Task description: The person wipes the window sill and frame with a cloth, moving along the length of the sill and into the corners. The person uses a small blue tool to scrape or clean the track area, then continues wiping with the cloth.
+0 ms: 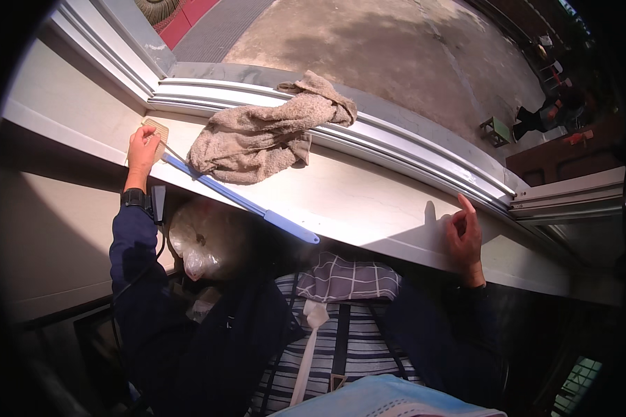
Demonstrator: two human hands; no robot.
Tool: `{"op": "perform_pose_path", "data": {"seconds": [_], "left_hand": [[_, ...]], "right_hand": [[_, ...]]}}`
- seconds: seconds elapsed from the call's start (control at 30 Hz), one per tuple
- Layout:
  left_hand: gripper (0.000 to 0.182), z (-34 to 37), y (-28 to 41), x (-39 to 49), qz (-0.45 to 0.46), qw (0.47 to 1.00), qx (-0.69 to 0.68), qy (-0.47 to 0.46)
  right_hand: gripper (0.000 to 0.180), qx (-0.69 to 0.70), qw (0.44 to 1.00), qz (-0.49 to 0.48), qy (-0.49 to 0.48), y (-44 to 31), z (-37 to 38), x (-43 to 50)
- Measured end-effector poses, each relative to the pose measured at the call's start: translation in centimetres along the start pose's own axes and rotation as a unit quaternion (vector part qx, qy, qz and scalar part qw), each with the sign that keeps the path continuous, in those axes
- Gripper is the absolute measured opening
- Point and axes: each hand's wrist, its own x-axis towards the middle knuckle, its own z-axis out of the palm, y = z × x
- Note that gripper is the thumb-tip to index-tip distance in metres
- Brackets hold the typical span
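My left hand (142,151) is at the left end of the windowsill (344,193), its thumb and fingers pinching the head end of a fly swatter. The fly swatter (235,198) has a ribbed beige head and a long blue handle, which lies slantwise along the sill's front edge with its tip overhanging. Just behind the handle, a crumpled beige towel (255,140) lies bunched on the sill and over the window track. My right hand (464,234) hovers at or rests on the sill's right part, index finger raised and the others curled, with nothing visible in it.
White sliding-window tracks (417,146) run behind the sill, with a window frame (568,193) at the right. A clear plastic bag (198,240) is below the sill. Outside on the concrete yard (375,47) are a person (548,112) and a green stool (496,131).
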Motion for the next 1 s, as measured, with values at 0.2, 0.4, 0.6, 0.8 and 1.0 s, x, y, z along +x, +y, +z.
{"op": "perform_pose_path", "data": {"seconds": [0.2,0.4,0.6,0.8,1.0], "left_hand": [[0.03,-4.7,7.7,1.2,0.011,0.989,-0.115,-0.087],[0.037,-2.6,15.2,2.4,0.069,0.99,0.064,-0.105],[0.048,1.8,19.4,-2.0,0.144,0.958,0.176,-0.174],[0.039,1.8,19.3,-2.7,0.135,0.963,0.063,-0.225],[0.047,1.2,18.8,-3.8,0.11,0.963,0.126,-0.21]], "right_hand": [[0.047,-0.06,0.998,-0.019,0.017,0.1,0.1,-3.1],[0.038,-0.123,0.989,-0.044,0.065,0.7,0.9,-4.0],[0.033,-0.11,0.991,-0.017,0.068,0.1,0.7,-4.0],[0.026,-0.12,0.991,-0.015,0.058,-0.2,0.5,-3.6],[0.018,-0.108,0.992,-0.02,0.063,0.1,0.2,-3.4]]}}
